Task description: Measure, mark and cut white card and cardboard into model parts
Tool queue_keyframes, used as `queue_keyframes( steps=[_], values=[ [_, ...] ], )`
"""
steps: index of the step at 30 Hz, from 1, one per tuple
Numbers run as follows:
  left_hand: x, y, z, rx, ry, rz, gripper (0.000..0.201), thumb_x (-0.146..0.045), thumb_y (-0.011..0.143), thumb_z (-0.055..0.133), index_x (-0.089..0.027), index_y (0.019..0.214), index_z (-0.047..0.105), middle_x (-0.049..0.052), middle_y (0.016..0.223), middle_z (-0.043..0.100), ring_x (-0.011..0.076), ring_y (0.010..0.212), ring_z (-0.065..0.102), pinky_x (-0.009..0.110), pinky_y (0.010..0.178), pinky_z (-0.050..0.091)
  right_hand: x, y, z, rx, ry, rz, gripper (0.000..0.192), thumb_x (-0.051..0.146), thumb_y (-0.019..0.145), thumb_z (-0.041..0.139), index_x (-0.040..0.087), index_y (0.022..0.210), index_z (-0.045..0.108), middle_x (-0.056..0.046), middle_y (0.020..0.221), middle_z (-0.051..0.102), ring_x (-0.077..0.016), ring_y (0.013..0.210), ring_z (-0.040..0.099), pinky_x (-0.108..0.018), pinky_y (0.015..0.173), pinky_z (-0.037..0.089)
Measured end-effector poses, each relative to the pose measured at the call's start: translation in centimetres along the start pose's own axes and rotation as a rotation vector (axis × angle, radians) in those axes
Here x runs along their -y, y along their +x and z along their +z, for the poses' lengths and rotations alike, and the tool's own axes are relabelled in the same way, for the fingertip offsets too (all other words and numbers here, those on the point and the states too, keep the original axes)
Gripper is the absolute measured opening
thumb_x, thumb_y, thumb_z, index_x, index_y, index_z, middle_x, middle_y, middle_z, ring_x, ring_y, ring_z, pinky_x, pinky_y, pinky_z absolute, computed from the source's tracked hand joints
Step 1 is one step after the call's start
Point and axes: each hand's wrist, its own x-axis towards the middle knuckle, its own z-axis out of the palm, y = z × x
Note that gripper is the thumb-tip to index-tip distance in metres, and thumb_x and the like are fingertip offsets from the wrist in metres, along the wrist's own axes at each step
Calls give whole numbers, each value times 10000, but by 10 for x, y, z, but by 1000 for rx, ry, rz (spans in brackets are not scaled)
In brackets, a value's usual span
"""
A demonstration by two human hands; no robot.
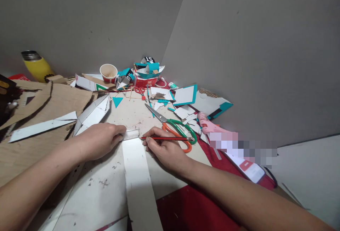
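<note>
My left hand [102,141] pinches the left end of a short clear ruler [132,134], which lies across the far end of a long white card strip [140,185]. Faint marks show along that strip, and its near end runs out of view at the bottom. A red pencil [166,138] is held in my right hand [164,149], its tip at the ruler's right end. Just beyond my right hand lie scissors [167,120] with green and orange handles, blades apart. A folded white card piece [95,112] rests beyond my left hand.
Brown cardboard [60,98] covers the left side, below a yellow bottle [38,68]. A paper cup [109,79] with thin sticks stands at the back. Card scraps [184,94] spread back right, near a pink glue gun [212,126] and a phone [247,167]. Grey walls enclose the back.
</note>
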Motion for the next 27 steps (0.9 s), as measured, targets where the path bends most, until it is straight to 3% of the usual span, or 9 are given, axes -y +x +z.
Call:
queue_keyframes(
  steps=[11, 15, 22, 27],
  values=[
    [-3, -1, -2, 7, 11, -3, 195, -284, 893, 341, -250, 778, 494, 29, 686, 601, 209, 612, 535, 299, 547, 291, 0, 0, 0, -8, -13, 11, 135, 154, 815, 479, 198, 785, 603, 1, 744, 640, -145, 689, 588, -272, 629, 455],
    [-2, -1, -1, 4, 16, -7, 199, -286, 893, 340, -248, 787, 504, 31, 690, 607, 208, 608, 534, 299, 542, 290, -2, -2, 3, -21, 125, 17, 96, 194, 835, 498, 194, 837, 594, -7, 735, 648, -142, 650, 592, -261, 578, 453],
    [-2, -2, -1, -7, -3, 4, 199, -290, 895, 358, -243, 797, 525, 30, 689, 612, 196, 603, 533, 296, 538, 296, 4, -9, 3, 36, 67, -201, 128, 166, 834, 551, 199, 904, 653, -7, 805, 685, -127, 682, 611, -238, 608, 476],
    [-1, -3, 0, -23, -14, 15, 221, -295, 901, 358, -245, 809, 553, 32, 669, 613, 194, 592, 543, 295, 528, 302, 10, -6, 4, 134, 64, -202, 210, 212, 859, 554, 194, 1009, 700, -48, 907, 732, -162, 796, 671, -282, 700, 523]
  ],
)
